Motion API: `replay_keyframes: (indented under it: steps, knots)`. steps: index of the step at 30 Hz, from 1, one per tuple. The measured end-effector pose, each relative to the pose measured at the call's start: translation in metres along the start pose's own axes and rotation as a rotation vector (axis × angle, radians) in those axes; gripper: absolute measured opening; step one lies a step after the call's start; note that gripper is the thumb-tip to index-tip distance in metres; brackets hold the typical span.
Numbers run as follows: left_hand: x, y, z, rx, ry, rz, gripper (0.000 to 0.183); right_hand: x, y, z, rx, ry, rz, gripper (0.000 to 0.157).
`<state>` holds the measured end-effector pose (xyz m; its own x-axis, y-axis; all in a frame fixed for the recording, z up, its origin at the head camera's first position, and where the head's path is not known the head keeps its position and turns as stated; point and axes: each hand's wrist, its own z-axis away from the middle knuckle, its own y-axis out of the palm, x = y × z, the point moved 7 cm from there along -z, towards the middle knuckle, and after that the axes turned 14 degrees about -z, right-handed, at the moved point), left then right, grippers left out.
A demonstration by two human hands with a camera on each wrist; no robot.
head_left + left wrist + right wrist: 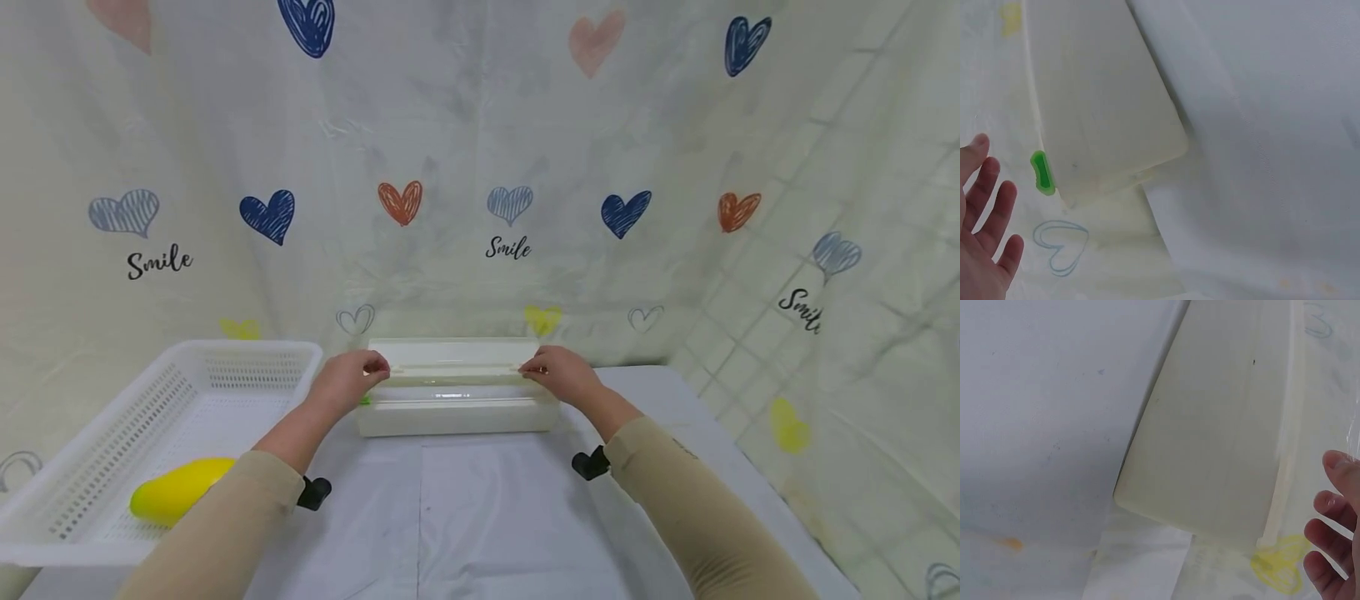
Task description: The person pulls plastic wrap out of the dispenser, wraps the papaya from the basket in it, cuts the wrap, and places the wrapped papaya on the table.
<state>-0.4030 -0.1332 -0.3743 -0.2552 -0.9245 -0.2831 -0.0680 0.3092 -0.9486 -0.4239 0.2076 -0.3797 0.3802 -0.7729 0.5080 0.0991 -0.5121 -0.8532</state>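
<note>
A white cling film dispenser stands at the back of the table, its lid raised behind it. Clear cling film spans the open box between my hands. At the film's left end, my left hand pinches its edge between thumb and fingers. My right hand pinches the edge at the right end, and glossy film shows above the thumb in the right wrist view. A green slider piece sits on the dispenser's left end, close to the left hand.
To the left stands a white perforated basket with a yellow mango-like fruit in it, partly behind my left sleeve. A white cloth covers the table. Behind hangs a curtain printed with hearts.
</note>
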Motion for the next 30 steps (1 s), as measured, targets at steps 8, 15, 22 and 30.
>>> replay_keyframes:
  steps: [8, 15, 22, 30]
  knots:
    - [0.002, -0.005, 0.0, -0.024, -0.008, -0.001, 0.013, 0.004, -0.009, 0.001, -0.025, -0.054, -0.001, 0.02]
    - [0.004, -0.009, 0.0, -0.05, 0.017, -0.009, 0.019, 0.006, -0.017, 0.001, -0.029, -0.035, -0.02, 0.022]
    - [0.006, -0.015, 0.001, -0.066, 0.004, -0.028, 0.019, 0.01, -0.023, 0.002, -0.039, 0.008, -0.015, 0.023]
    - [0.005, -0.025, 0.006, -0.11, 0.017, -0.02, 0.016, 0.018, -0.031, 0.006, -0.056, -0.015, 0.002, 0.022]
